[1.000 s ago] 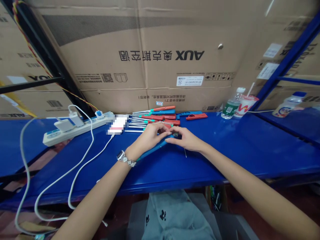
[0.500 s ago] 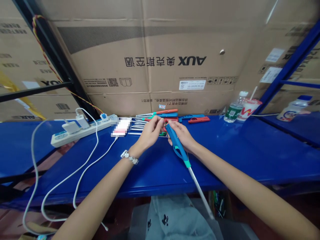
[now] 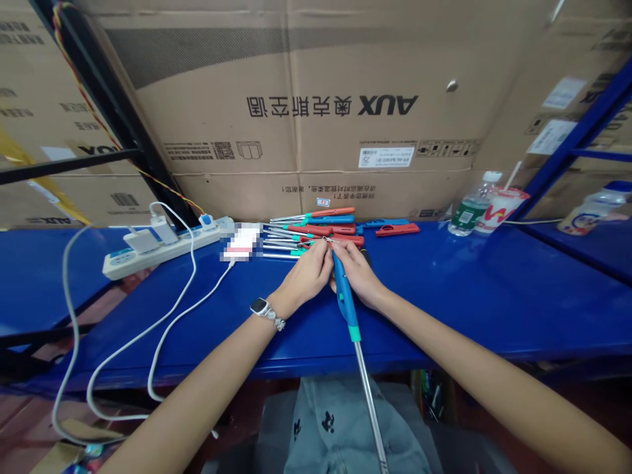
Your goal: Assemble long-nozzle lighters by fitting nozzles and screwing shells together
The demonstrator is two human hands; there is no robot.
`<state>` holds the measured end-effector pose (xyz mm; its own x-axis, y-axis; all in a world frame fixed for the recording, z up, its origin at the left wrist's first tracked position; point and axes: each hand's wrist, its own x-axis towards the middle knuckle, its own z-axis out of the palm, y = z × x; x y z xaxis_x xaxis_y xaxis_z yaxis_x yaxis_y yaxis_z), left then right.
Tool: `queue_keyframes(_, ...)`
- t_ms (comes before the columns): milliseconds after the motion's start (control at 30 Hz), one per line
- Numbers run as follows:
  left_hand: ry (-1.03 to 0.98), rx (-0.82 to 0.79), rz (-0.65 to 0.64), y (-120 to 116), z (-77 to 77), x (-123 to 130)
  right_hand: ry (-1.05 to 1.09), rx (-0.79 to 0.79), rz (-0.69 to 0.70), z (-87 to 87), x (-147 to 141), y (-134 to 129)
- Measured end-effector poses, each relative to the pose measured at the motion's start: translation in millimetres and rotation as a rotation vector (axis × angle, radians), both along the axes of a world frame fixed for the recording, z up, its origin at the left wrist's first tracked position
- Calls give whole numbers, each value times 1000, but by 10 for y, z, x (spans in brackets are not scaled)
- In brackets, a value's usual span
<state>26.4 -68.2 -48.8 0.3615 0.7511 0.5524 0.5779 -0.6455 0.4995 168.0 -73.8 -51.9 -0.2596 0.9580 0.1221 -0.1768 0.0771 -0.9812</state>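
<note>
A blue lighter (image 3: 347,296) with a green collar and a long metal tube points down toward my lap. My right hand (image 3: 359,273) is wrapped round its upper end. My left hand (image 3: 309,270), a watch on its wrist, is closed with fingertips at that same end, touching a small thin metal piece too small to name. Behind my hands lies a pile of similar lighters with red, blue and green parts, such as an orange one (image 3: 333,212). To their right are a blue handle piece (image 3: 390,223) and a red handle piece (image 3: 397,230).
On the blue table (image 3: 469,289) a phone (image 3: 241,241) and a white power strip (image 3: 162,250) with cables stand at the left. A green-labelled bottle (image 3: 469,210), a cup (image 3: 503,209) and another bottle (image 3: 590,209) are at the right. A large carton (image 3: 320,66) rises behind.
The blue lighter has swung to a more upright line, its tube tip moving left. My left wrist has turned, showing the watch face. The view has shifted slightly.
</note>
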Motion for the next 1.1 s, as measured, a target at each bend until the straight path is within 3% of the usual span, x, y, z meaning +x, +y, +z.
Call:
queue_keyframes(267, -143, -216, -16, 51, -28, -5, 35, -66, 16, -43, -21, 1)
queue_keyframes(400, -48, -114, 28, -2, 1, -38, 70, -106, 21, -65, -34, 13)
queue_keyframes(567, 103, 28, -34, -13, -10, -49, 91, -126, 4, -102, -37, 38)
queue_keyframes(667, 81, 19, -30, 32, -39, -36, 81, -117, 5, -95, -36, 37)
queue_keyframes(867, -61, -183, 0, 55, -23, -41, 34, -70, 34, -65, -27, 7)
queue_keyframes(1100, 67, 22, -21, 1, 13, -49, 52, -73, 10, -65, -20, 12)
